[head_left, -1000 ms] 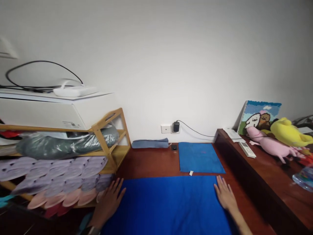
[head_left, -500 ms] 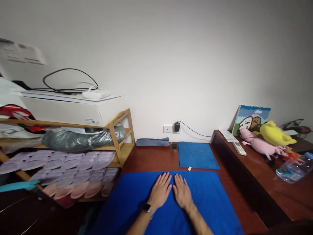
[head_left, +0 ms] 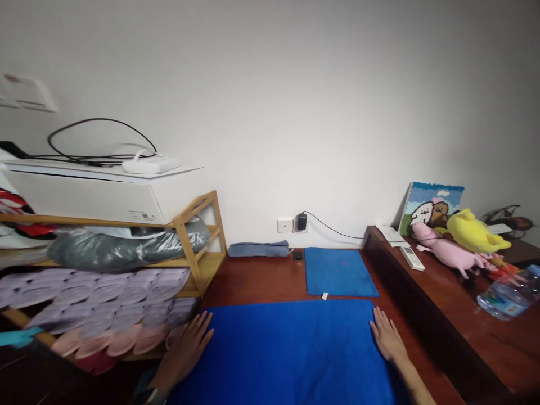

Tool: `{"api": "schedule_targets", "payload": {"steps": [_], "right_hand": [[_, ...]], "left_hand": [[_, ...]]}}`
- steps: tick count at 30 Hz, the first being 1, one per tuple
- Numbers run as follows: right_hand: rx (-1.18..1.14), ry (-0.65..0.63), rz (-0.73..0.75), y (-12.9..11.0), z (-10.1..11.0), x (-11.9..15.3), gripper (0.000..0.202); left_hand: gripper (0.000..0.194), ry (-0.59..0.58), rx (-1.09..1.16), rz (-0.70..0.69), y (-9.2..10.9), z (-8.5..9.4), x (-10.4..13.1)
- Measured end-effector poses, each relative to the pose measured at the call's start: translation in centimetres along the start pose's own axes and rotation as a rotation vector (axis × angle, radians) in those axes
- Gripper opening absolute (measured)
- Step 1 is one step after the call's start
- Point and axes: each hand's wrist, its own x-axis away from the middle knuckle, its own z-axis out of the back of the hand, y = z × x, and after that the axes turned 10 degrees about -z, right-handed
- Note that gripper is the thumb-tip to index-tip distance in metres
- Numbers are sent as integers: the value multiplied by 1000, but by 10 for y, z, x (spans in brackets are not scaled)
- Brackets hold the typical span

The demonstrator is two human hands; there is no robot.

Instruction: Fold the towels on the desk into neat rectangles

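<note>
A large blue cloth (head_left: 291, 349) lies spread over the reddish-brown table, with faint creases on its right part. My left hand (head_left: 188, 344) is at the cloth's left edge, palm down with the fingers spread, a watch on the wrist. At the opposite edge, near the far right corner, my right hand (head_left: 387, 336) lies flat with its fingers apart. Neither hand holds anything. Just beyond the large cloth is a smaller blue cloth (head_left: 341, 271), laid flat with a white tag on its near edge.
A folded grey-blue cloth (head_left: 258, 248) rests against the wall below a plugged-in black charger (head_left: 302, 220). To the left stands a wooden rack (head_left: 211, 270) of slippers. On the raised right surface are a remote (head_left: 412, 258), plush toys (head_left: 447, 247) and a plastic bottle (head_left: 508, 295).
My hands have moved apart from the middle of the large cloth, the left one out to its left edge and the right one to its right edge. The view has shifted slightly.
</note>
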Motion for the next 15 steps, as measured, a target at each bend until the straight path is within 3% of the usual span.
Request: {"api": "schedule_targets", "payload": {"steps": [2, 5, 7, 9, 10, 12, 15], "right_hand": [[-4, 41, 21, -32, 1, 20, 77], [-103, 109, 224, -115, -15, 83, 72], [-123, 77, 352, -169, -34, 135, 65], [-153, 24, 491, -206, -54, 179, 62], [-166, 0, 528, -215, -61, 194, 62], [-175, -35, 526, -211, -66, 205, 62], [-136, -25, 337, -154, -49, 183, 67]], "left_hand": [[52, 16, 1, -22, 30, 3, -6], [52, 0, 25, -84, 117, -4, -7], [55, -60, 79, -197, 179, -13, 1], [56, -124, 121, -271, 223, -19, 14], [55, -153, 136, -286, 234, -20, 21], [54, -189, 135, -243, 231, -14, 36], [52, -148, 68, -28, 176, 11, 58]]}}
